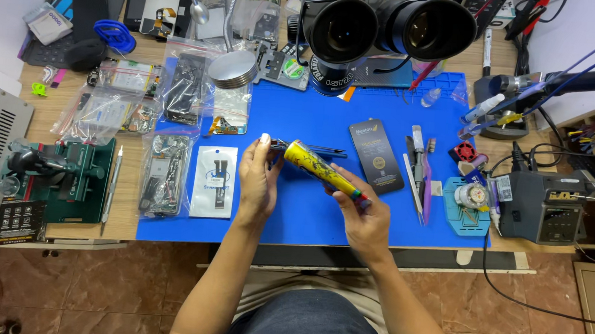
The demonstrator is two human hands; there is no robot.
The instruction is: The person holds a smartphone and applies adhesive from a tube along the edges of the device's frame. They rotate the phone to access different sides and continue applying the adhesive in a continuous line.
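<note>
A blue work mat (pixel 385 110) covers most of the wooden bench (pixel 127 211), with a microscope (pixel 384 26) at its far edge. Above the mat's middle, 2 hands share a yellow tube (pixel 322 170): the right hand (pixel 364 217) grasps its lower end, and the left hand (pixel 258 182) pinches the upper end beside dark tweezers (pixel 313 149). A black phone battery (pixel 376 156) lies just right. Squeezing too hard could likely spill the contents onto the mat or battery.
</note>
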